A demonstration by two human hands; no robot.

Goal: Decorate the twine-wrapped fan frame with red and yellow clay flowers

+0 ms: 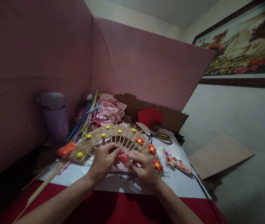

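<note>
Between my hands is a clear plastic bag with a lump of red clay point(123, 159) in it. My left hand point(105, 160) pinches the bag from the left, thumb against fingers. From the other side my right hand point(143, 168) grips the bag's edge, fingers bent. Just beyond them lies a woven twine arch point(113, 132) on thin wooden sticks. Yellow clay dots point(119, 131) are spread along it, and red flowers with yellow centres point(152, 149) sit on its right end. My fingers partly hide the red lump.
An orange clay packet point(66, 149) and loose wooden sticks point(44, 179) lie left, near a purple tumbler point(55, 119). Scissors point(162, 138) and a flower-patterned glue gun point(176, 161) with a black cord lie right. Pink crumpled fabric point(111, 109) and pipe cleaners point(90, 112) are piled behind.
</note>
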